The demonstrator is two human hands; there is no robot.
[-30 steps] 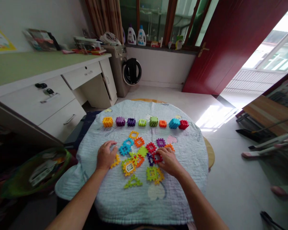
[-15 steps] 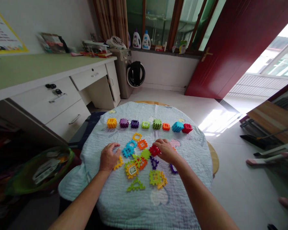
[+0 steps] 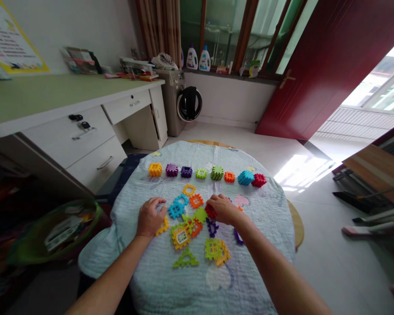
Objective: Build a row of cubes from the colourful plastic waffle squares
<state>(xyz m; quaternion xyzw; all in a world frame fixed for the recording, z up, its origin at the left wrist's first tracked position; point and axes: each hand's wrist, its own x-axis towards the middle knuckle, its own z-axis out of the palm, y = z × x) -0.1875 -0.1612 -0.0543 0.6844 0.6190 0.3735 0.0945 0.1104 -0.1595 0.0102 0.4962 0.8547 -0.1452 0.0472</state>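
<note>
Loose flat plastic tiles in many colours lie in a heap at the middle of a round table (image 3: 292,218) draped in a pale blue cloth. My right hand (image 3: 222,209) is closed over red tiles (image 3: 210,211) at the heap's far side. My left hand (image 3: 149,216) rests curled on the cloth, touching a yellow tile (image 3: 162,226) and close to a blue tile (image 3: 176,209). A row of several finished cubes, from an orange-yellow cube (image 3: 155,169) to a red cube (image 3: 259,180), stands along the table's far side.
A desk with drawers (image 3: 85,131) stands to the left, a washing machine (image 3: 180,100) behind it, a red door (image 3: 315,70) at the back right. A green basket (image 3: 49,232) sits on the floor at the left. Wooden boards (image 3: 374,170) lie at the right.
My right hand has moved from the near right of the heap up to its far side, carrying red tiles. The left hand has barely shifted. The camera has tilted slightly.
</note>
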